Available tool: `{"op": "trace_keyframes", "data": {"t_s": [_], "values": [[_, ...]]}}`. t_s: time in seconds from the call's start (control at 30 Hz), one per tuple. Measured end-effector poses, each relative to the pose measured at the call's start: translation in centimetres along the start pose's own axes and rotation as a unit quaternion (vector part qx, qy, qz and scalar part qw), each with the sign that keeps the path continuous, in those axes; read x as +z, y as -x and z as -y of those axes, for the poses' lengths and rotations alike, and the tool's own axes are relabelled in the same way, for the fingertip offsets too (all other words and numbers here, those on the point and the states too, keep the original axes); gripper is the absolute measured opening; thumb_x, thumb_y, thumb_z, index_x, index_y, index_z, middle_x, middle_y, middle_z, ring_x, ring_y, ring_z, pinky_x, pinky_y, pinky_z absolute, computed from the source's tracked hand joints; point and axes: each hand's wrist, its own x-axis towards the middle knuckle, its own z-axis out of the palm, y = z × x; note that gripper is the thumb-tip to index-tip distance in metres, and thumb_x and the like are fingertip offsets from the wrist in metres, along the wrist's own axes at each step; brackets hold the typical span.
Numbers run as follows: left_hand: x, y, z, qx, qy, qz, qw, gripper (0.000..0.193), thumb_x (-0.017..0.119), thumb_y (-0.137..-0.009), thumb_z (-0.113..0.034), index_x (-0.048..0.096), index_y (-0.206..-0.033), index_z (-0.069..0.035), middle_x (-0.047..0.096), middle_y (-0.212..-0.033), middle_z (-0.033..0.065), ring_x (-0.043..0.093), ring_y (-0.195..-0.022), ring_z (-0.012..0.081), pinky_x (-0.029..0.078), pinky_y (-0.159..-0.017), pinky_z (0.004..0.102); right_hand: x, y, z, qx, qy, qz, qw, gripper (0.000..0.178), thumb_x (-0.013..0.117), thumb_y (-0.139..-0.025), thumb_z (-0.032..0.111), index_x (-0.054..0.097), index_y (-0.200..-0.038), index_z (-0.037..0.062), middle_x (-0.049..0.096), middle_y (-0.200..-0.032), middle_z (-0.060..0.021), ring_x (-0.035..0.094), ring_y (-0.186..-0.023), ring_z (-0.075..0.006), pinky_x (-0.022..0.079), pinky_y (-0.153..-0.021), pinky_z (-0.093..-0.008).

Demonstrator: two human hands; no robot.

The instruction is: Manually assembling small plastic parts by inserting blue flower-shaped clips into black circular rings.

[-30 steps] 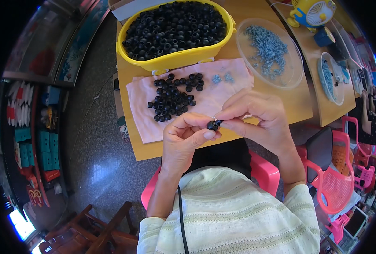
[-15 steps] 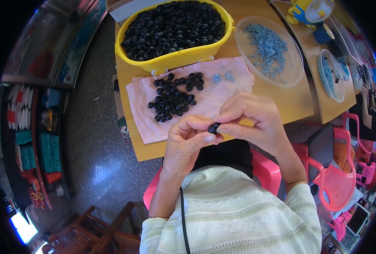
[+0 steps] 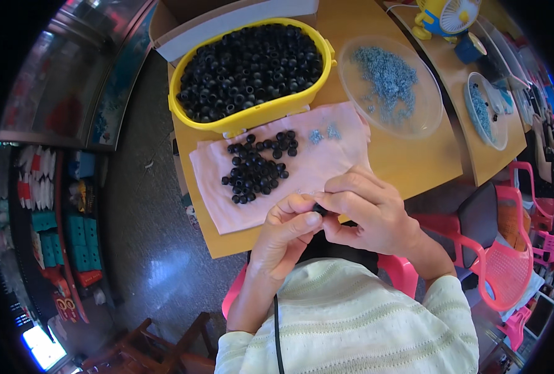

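A small round black plastic piece (image 3: 319,210) is pinched in the fingertips of my left hand (image 3: 287,232), just above the table's front edge. The fingers of my right hand (image 3: 369,210) close on the same piece from the other side and partly cover it. Whether the right fingers also hold something small cannot be made out. Beyond my hands, a pink cloth (image 3: 218,202) carries a loose pile of similar black hollow pieces (image 3: 252,174). Two little clusters of pale blue bits (image 3: 324,133) lie on the cloth to the right of that pile.
At the back stands a yellow tub (image 3: 246,118) full of black pieces, with a cardboard box (image 3: 233,28) behind it. A clear round tray (image 3: 423,128) of blue bits sits on the right. Farther right are a toy-like fan (image 3: 458,15) and a pink chair (image 3: 507,274).
The whole view has shifted and turned slightly. My right fingers have curled in closer around the black piece, while my left hand keeps its pinch.
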Motion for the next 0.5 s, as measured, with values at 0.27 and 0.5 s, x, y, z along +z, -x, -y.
{"op": "trace_keyframes", "data": {"t_s": [0.27, 0.5], "values": [[1.4, -1.4, -2.2, 0.052, -0.095, -0.019, 0.994, 0.013, 0.067, -0.081, 0.004, 0.062, -0.089, -0.005, 0.065, -0.096, 0.0062, 0.063, -0.091, 0.0145, 0.052, -0.084, 0.0304, 0.3, -1.3, -1.6, -0.064, 0.013, -0.035, 0.997, 0.034, 0.075, -0.062, -0.004, 0.066, -0.095, 0.0005, 0.063, -0.085, -0.0091, 0.06, -0.067, -0.0204, 0.048, -0.057, -0.0262], [6.7, -5.7, -11.5, 0.376, -0.484, -0.083, 0.786, 0.012, 0.061, -0.081, 0.0, 0.061, -0.093, -0.001, 0.067, -0.086, 0.0102, 0.064, -0.079, 0.013, 0.051, -0.077, 0.0249, -0.8, -7.3, -4.9, 0.06, -0.012, -0.048, 0.997, 0.028, 0.074, -0.074, 0.01, 0.066, -0.101, 0.005, 0.065, -0.088, -0.0052, 0.063, -0.072, -0.0198, 0.051, -0.061, -0.0316]]}}
